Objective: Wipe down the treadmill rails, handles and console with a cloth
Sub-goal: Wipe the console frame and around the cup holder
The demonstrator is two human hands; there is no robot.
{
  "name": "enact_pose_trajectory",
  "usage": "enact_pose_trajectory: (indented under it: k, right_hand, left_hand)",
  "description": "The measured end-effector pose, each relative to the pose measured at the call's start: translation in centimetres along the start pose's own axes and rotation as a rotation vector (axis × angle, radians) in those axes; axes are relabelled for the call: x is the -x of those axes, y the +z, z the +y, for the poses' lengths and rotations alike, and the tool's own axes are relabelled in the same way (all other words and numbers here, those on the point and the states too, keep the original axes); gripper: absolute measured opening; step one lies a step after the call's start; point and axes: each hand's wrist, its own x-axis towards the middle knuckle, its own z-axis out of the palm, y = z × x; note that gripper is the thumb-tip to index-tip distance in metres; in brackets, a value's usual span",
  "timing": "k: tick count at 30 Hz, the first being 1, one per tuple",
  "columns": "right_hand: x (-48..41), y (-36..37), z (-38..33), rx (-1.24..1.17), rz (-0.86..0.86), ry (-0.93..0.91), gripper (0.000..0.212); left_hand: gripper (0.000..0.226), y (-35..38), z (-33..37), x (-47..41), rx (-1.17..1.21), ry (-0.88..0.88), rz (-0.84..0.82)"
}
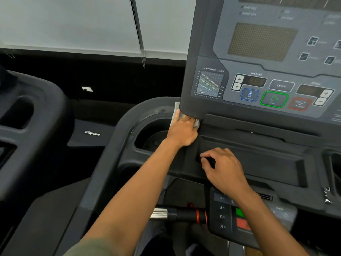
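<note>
Left hand [181,133] reaches far to the lower left corner of the console [267,58]. Cloth [175,113], pale grey, lies under the palm and fingers [186,119], pressed against the console's corner edge; one flap sticks up on the left past the fingertips, another shows at the right by the knuckles. Fingers together and flat on the cloth, tips partly hidden under the console rim, so a true clamp cannot be told. Just left of the hand is the round cup holder [153,133], cloth at its far right rim. Right hand [223,167] rests nearer, on the dark tray [258,159] below the console, well apart from the cloth; its fingers are curled loosely, spread a little, holding nothing. Near edge of view: handle [177,214] with chrome end and orange ring, beside a keypad [225,217]. A second treadmill [27,117] stands left.
</note>
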Motion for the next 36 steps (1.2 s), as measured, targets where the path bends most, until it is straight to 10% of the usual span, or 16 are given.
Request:
enact_pose_trajectory:
  k: [17,36]
  right_hand:
    - [-0.8,-0.5,-2.1,-0.176,-0.041,0.041,0.013]
    - [1.9,-0.6,-3.5,-0.147,-0.001,0.102,0.049]
  left_hand:
    - [0.064,4.7,0.4,21.5,-0.131,0.121,0.109]
    - [0.065,1.4,0.2,4.7,-0.159,0.021,-0.035]
